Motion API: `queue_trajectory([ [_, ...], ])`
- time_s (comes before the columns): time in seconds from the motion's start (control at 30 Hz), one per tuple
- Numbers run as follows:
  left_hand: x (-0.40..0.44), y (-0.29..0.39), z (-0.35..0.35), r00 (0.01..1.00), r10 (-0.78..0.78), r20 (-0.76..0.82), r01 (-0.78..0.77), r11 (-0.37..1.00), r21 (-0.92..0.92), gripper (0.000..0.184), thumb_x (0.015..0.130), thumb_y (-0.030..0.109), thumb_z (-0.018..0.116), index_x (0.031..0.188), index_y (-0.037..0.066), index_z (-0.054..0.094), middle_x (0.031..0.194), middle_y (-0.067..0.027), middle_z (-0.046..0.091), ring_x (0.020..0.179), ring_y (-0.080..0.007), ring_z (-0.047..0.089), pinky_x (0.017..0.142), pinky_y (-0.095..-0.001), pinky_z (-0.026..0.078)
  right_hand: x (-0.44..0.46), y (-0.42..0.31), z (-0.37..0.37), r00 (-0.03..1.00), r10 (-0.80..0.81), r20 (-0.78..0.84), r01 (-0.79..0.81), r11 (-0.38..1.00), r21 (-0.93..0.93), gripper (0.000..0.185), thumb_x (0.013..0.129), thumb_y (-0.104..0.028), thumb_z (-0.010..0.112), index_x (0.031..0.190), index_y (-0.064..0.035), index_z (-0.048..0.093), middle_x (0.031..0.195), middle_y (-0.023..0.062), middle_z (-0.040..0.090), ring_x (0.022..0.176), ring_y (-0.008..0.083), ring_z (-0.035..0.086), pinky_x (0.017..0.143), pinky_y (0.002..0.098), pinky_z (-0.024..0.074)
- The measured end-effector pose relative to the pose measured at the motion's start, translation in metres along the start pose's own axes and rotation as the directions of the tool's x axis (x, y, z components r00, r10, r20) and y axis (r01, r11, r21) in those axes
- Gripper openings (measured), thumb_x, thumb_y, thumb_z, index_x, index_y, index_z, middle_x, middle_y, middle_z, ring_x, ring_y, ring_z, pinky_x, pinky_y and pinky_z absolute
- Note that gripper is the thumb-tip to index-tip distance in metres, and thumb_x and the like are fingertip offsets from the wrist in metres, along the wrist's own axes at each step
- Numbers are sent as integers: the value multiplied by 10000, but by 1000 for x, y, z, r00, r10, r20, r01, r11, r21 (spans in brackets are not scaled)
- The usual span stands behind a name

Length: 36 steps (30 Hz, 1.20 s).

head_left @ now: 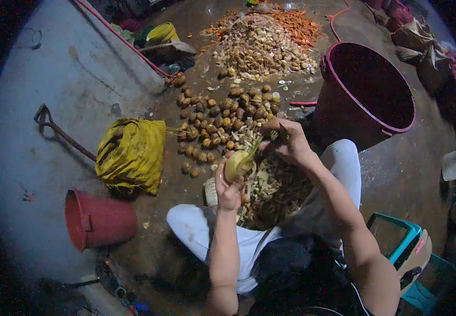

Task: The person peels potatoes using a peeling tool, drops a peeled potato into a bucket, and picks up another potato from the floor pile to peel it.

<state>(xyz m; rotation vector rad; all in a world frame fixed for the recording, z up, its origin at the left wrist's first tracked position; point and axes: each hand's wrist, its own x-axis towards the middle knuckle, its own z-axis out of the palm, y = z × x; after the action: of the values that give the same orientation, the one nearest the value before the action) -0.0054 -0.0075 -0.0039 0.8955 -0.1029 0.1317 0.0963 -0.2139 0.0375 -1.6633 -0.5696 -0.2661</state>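
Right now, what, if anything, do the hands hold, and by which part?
The left hand cups a pale round vegetable by its lower side; the right hand's hold is unclear.

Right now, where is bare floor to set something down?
Bare floor lies between the big tub, white bucket and right knee. A smaller, near-bare patch separates the red bucket from the left knee. Brown vegetables and peelings crowd the space around left hand and right hand.

From our left hand (229, 189) we had open floor (178, 190) at nine o'clock, yellow sack (133, 158) beyond; brown produce (226, 122) blocked eleven, a bin (343, 121) two.
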Motion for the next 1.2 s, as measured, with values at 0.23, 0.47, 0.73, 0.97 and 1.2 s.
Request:
queue_trajectory([
  [0.23,3,2,-5,997,-48,56,44,997,67,638,802,15,715,1351,29,390,1378,-96,440,1210,-233,497,997,-355,454,7,-1,1,999,-44,13,43,998,46,305,734,-86,817,964,9,641,860,-2,644,773,83,579,698,251,489],
  [0.47,2,6,-1,997,17,78,-33,976,217,623,809,46,720,1333,0,386,1356,-124,447,1208,-236,497,1019,-357,429,10,13,-9,973,229,-40,-206,930,305,251,753,-17,730,985,11,640,929,28,665,810,84,592,731,253,493],
  [0.73,3,5,-3,991,45,129,-106,851,514,603,793,64,738,1296,5,411,1289,-136,479,1171,-234,512,976,-336,451,15,9,-18,936,349,-50,-352,932,-82,310,745,-67,760,1030,-21,646,815,49,645,743,104,600,670,275,494],
  [0.97,5,17,1,969,13,246,-198,638,744,669,730,-19,722,1325,18,420,1289,-141,485,1204,-273,491,1017,-367,419,16,10,-35,952,307,17,-292,918,-267,461,655,42,693,1112,20,639,986,139,704,906,152,639,853,320,496],
  [1.2,19,25,-8,989,-131,67,147,917,-372,852,710,62,727,1457,58,317,1404,-141,436,1152,-341,548,928,-400,503,4,48,-27,979,204,21,-188,933,-307,544,638,-64,792,1150,11,622,1076,172,676,1025,254,635,936,335,460],
])
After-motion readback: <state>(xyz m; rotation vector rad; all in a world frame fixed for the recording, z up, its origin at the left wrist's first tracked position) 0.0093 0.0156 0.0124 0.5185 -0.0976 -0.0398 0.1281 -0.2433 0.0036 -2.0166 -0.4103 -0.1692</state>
